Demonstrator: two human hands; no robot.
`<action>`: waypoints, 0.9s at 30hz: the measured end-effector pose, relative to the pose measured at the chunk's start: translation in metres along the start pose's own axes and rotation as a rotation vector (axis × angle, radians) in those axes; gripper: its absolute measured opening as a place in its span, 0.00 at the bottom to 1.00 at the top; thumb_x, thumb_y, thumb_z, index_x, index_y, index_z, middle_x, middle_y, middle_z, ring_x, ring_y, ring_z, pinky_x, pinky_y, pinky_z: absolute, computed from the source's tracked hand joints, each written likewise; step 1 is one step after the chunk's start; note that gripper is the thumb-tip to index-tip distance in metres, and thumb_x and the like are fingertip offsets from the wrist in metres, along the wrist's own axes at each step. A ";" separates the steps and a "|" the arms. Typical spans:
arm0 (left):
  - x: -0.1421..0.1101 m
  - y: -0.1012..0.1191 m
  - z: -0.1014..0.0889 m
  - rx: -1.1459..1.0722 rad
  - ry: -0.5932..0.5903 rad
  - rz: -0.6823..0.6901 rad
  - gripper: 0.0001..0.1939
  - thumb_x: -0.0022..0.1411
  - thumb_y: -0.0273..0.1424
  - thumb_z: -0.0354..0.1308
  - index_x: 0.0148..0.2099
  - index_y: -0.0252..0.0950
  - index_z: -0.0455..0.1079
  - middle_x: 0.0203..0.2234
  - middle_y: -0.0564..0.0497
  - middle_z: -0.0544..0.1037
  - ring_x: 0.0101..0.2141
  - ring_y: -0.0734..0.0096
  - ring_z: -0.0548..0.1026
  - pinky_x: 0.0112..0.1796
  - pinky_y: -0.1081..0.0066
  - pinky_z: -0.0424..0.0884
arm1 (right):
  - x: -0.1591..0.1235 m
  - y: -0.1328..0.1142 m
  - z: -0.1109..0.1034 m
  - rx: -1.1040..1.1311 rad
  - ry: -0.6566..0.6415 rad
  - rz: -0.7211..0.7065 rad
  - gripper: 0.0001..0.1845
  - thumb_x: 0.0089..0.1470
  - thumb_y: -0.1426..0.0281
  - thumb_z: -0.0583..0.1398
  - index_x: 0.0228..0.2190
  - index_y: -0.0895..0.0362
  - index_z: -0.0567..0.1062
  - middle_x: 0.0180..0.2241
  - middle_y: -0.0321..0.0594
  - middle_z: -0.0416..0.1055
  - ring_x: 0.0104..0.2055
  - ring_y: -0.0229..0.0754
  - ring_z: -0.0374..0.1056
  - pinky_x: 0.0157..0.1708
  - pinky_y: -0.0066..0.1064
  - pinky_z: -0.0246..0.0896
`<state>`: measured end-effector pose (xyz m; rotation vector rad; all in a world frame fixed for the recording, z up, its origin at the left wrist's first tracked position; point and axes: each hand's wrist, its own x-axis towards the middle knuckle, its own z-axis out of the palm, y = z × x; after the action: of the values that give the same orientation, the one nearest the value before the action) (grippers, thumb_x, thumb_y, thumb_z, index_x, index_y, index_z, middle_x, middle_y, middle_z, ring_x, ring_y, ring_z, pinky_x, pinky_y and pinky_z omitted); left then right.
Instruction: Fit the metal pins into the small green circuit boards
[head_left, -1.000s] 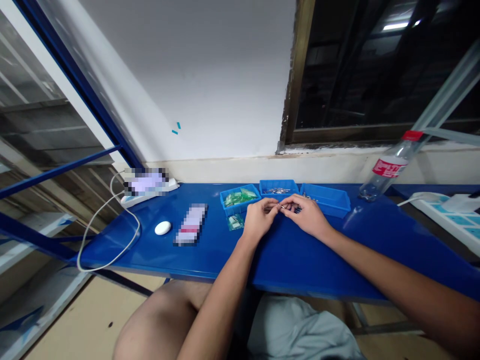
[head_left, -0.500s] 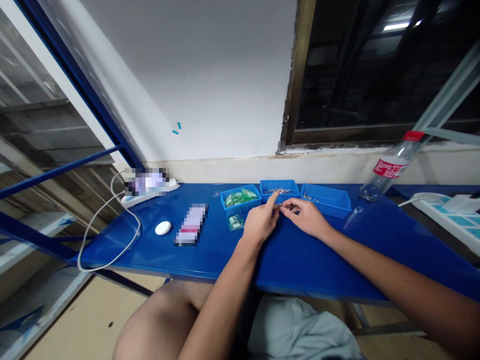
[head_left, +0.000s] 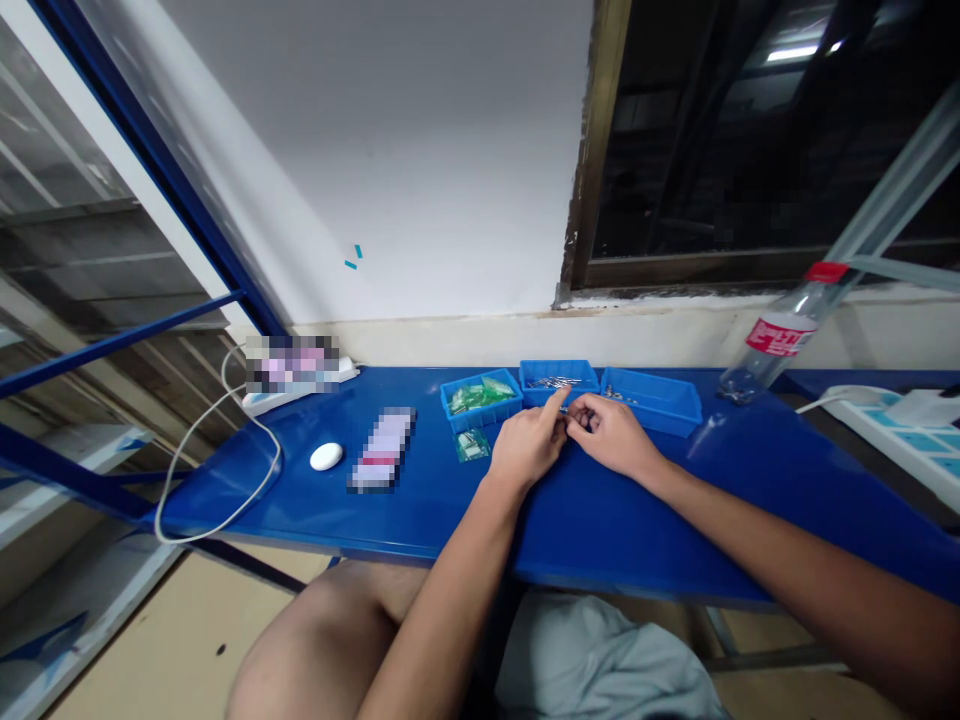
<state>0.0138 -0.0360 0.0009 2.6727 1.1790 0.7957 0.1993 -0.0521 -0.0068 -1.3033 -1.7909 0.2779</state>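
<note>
My left hand and my right hand meet over the blue table, fingertips together. Both are closed in a pinch around something small that their fingers mostly hide; the left index finger points outward. Just beyond them stands a blue bin holding thin metal pieces. To its left, another blue bin carries small green packets. On the right, a longer blue bin has a few small metal parts at its left end. A flat green packet lies left of my left hand.
A blurred-out phone-like object and a white round object lie on the blue table. A power strip with a looping white cable is at the left. A plastic bottle with a red cap stands at the back right.
Both hands have shifted slightly to the right, still together at the fingertips. The bins and the packet on the table have stayed where they were.
</note>
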 end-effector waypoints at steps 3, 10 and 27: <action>0.001 0.002 0.001 -0.127 0.059 0.026 0.33 0.69 0.28 0.57 0.73 0.42 0.54 0.49 0.46 0.82 0.48 0.59 0.81 0.49 0.64 0.76 | 0.000 0.001 0.000 0.109 -0.002 0.077 0.02 0.51 0.72 0.60 0.30 0.53 0.72 0.27 0.34 0.72 0.28 0.40 0.67 0.30 0.31 0.62; 0.004 0.003 -0.001 -0.535 0.230 -0.046 0.24 0.70 0.28 0.56 0.66 0.38 0.61 0.43 0.48 0.80 0.42 0.66 0.80 0.45 0.68 0.77 | 0.001 0.008 0.000 0.296 -0.060 0.090 0.09 0.63 0.62 0.58 0.35 0.53 0.74 0.33 0.37 0.74 0.32 0.42 0.69 0.33 0.32 0.65; 0.001 -0.001 0.000 -0.268 0.182 -0.088 0.11 0.75 0.33 0.52 0.52 0.37 0.73 0.46 0.44 0.81 0.47 0.60 0.79 0.52 0.61 0.74 | 0.005 0.013 0.004 0.546 -0.077 0.322 0.25 0.53 0.47 0.67 0.37 0.56 0.79 0.26 0.39 0.76 0.21 0.36 0.65 0.20 0.28 0.60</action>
<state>0.0140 -0.0344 0.0013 2.3568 1.1266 1.1142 0.2046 -0.0411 -0.0149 -1.1787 -1.4142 0.9354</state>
